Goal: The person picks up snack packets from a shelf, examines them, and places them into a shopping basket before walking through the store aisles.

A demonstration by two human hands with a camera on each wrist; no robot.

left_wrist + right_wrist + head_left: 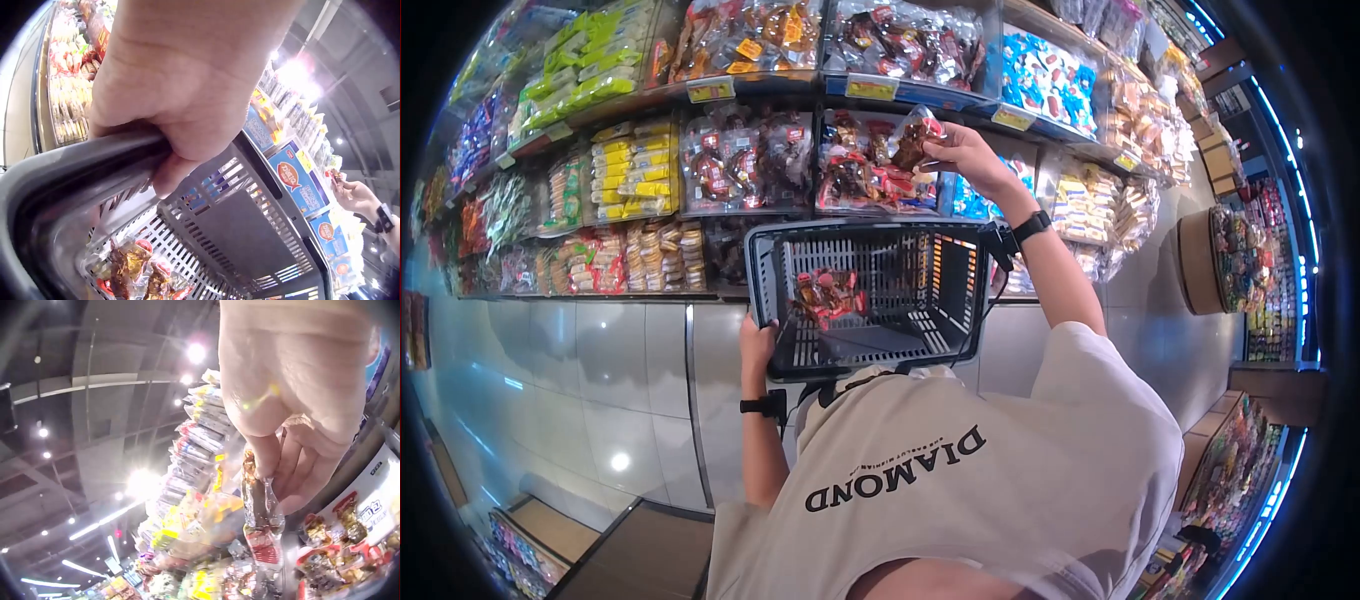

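My right hand [968, 158] is raised before the middle shelf and pinches a clear-wrapped brown snack packet [913, 142] between thumb and fingers. In the right wrist view the same packet [261, 528] hangs from the fingertips, with a red label at its lower end. Below lies a bin of similar brown and red packets [855, 180]. My left hand [178, 100] grips the rim of a dark grey shopping basket [860, 225], thumb hooked over the inside. On the basket's slotted floor lie several brown snack packets with red marks [828, 298].
Shelf bins hold yellow packets [636, 170], green packets [585, 60], blue packets [1048, 80] and wrapped pastries [662, 255]. Price tags [872, 88] line the shelf edge. A round display stand [1200, 260] is on the right. Pale floor tiles [620, 350] extend left of the basket.
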